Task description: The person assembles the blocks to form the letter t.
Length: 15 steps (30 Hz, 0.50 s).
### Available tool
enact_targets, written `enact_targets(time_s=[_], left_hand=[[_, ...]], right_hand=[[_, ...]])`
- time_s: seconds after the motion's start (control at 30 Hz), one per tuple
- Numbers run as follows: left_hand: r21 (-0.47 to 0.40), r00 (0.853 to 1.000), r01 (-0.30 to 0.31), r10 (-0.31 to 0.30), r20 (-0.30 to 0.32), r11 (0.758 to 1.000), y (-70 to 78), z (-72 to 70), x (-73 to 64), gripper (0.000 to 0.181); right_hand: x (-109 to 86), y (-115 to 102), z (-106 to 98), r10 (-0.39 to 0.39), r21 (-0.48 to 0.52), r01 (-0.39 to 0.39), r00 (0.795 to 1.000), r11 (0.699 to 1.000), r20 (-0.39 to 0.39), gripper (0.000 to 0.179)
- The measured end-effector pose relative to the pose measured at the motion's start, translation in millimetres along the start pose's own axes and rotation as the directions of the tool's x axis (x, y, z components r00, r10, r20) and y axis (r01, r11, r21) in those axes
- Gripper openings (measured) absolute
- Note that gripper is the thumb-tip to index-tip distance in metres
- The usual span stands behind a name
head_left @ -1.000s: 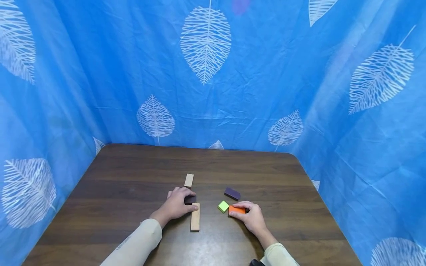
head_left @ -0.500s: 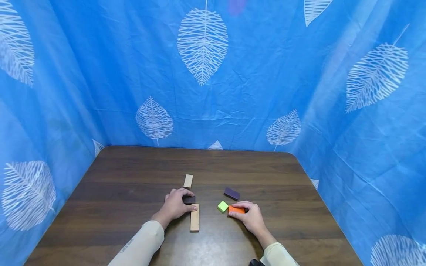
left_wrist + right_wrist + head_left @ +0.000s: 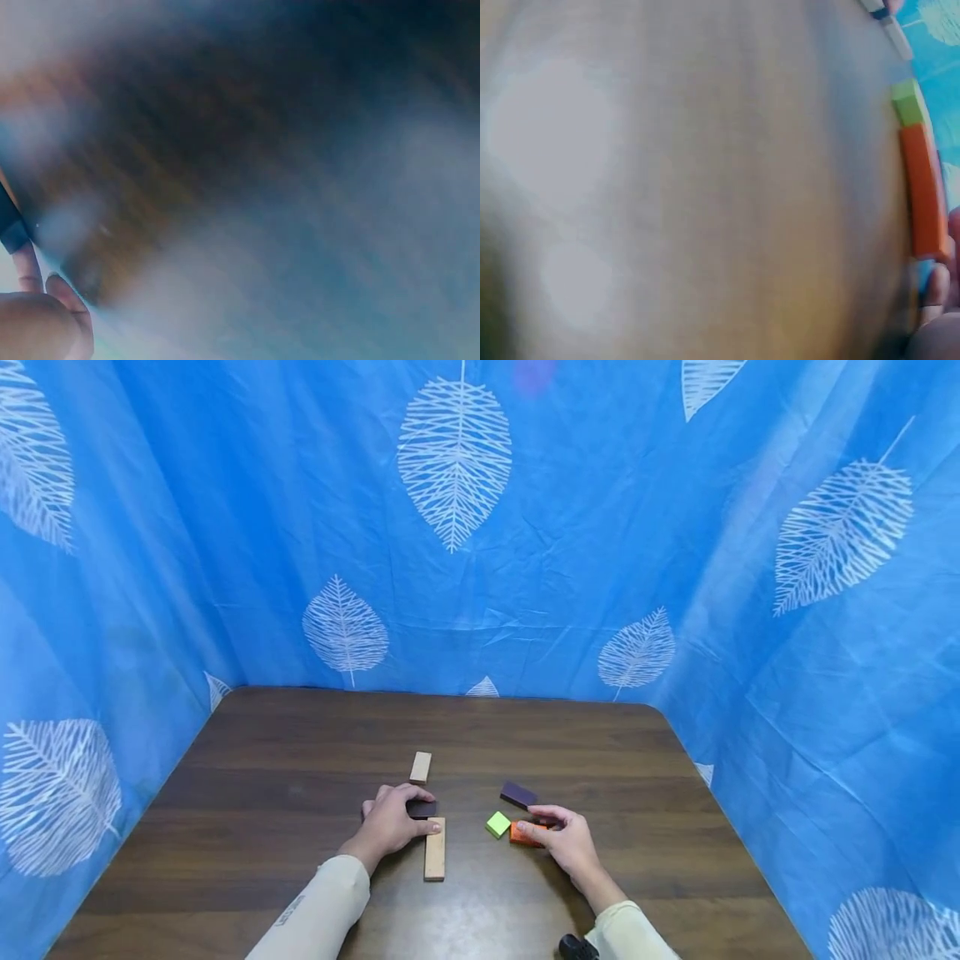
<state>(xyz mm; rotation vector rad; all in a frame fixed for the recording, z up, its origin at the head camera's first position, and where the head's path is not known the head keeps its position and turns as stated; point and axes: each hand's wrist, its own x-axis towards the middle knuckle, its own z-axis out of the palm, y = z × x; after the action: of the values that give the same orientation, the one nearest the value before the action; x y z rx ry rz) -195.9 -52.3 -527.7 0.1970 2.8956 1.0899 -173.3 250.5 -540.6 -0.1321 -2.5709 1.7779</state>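
My left hand (image 3: 392, 820) holds a dark block (image 3: 422, 809) between thumb and fingers. Its thumb tip meets the far end of a long light wooden block (image 3: 435, 850) lying lengthwise. Beyond the fingers sits a shorter light wooden block (image 3: 421, 767), roughly in line. My right hand (image 3: 570, 842) grips an orange block (image 3: 527, 834), its thumb on the near side and index finger past the far edge. Left of it, a lime green block (image 3: 498, 824) lies close. A dark purple block (image 3: 518, 794) lies just behind the right index finger. The left wrist view is mostly blurred.
The blocks lie on a brown wood-grain table (image 3: 300, 727). Blue curtains (image 3: 555, 527) with white leaf prints enclose its back and sides. A black device (image 3: 577, 947) sits at my right sleeve.
My right index finger has shifted away from me, off the orange block's top, and the block's visible face looks darker. The left hand keeps its hold on the dark block.
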Motion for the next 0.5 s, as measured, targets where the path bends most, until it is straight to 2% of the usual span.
enact_targets(time_s=[0.07,0.27,0.5], left_hand=[[0.005,1.0,0.003,-0.003,0.003,1.0,-0.6,-2.0,1.3,0.043],[0.002,1.0,0.009,-0.009,0.019,1.0,-2.2,-3.2,2.6,0.044],[-0.002,1.0,-0.001,0.001,0.02,1.0,-4.0,-0.4,3.4,0.044]], right_hand=[[3.8,-7.7,-2.2,0.029,-0.024,-0.029,1.0,0.999,0.007,0.045],[20.2,-28.0,-7.8,-0.002,-0.203,0.015,0.998,0.979,0.062,0.068],[39.0,-30.9,-6.2,0.044,-0.252,-0.021,0.995,0.967,0.086,0.072]])
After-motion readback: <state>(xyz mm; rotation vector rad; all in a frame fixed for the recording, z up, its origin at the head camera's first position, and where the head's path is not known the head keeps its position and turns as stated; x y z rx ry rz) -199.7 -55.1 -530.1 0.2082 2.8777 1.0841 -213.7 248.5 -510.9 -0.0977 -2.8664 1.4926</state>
